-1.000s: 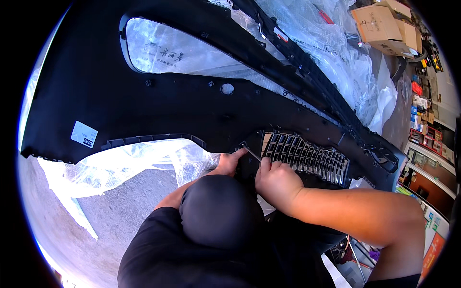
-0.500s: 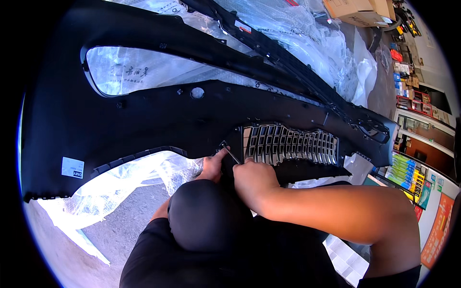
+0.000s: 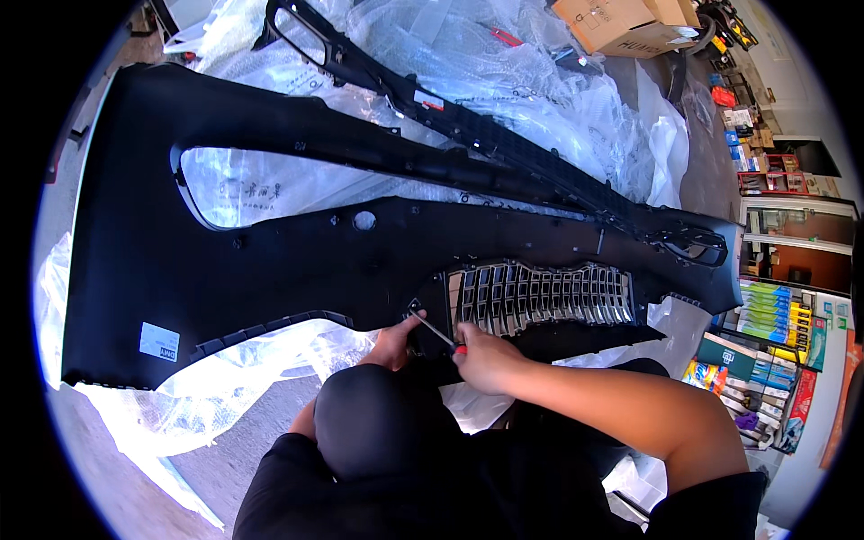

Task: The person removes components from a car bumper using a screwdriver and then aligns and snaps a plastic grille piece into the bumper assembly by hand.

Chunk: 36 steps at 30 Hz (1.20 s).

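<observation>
A large black car bumper lies across the view with its inner side up. A slatted grille with silvery edges is set in it, right of centre. My right hand is closed round the red handle of a screwdriver. The screwdriver's shaft slants up and left to a small fitting beside the grille. My left hand grips the bumper's near edge, its thumb close to the screwdriver tip. The other left fingers are mostly hidden below the edge.
A long black trim piece rests across the bumper's far side. Crumpled clear wrap lies under and beyond both. A cardboard box stands at the far right, and shelves with packaged goods line the right side.
The view has shifted, so the bumper's far left end shows more fully. My right hand sits farther back from the fitting, and the screwdriver's red handle and more of its shaft show.
</observation>
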Each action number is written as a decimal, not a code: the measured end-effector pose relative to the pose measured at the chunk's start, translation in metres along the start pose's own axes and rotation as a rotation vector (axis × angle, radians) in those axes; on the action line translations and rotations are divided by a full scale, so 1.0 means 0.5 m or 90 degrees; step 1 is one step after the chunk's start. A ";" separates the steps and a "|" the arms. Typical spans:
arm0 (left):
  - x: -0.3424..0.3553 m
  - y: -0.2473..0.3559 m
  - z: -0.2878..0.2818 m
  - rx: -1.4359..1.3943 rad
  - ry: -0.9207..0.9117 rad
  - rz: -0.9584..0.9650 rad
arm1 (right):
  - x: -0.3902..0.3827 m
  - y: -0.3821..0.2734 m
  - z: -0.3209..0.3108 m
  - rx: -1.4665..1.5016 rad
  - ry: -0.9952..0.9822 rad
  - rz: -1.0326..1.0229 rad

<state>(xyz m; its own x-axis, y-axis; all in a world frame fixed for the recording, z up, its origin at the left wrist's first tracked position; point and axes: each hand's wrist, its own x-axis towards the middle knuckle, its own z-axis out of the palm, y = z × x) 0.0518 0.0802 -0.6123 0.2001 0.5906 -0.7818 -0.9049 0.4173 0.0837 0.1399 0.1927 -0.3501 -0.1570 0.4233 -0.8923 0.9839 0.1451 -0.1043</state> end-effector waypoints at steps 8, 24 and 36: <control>-0.129 0.075 -0.073 0.804 0.071 -0.082 | -0.151 0.273 -0.188 0.083 0.123 -0.218; 0.186 0.216 0.332 1.458 0.051 0.330 | -0.091 0.560 -0.248 0.706 0.503 -0.313; 0.300 0.159 0.369 1.596 -0.315 0.334 | -0.100 0.698 -0.253 0.661 0.578 -0.247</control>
<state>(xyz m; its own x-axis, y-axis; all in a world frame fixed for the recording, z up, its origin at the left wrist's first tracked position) 0.0791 0.3292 -0.6088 0.5576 0.7227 -0.4084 0.7871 -0.3038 0.5369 0.4804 0.3352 -0.2866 -0.0354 0.9811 -0.1902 0.4200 -0.1581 -0.8937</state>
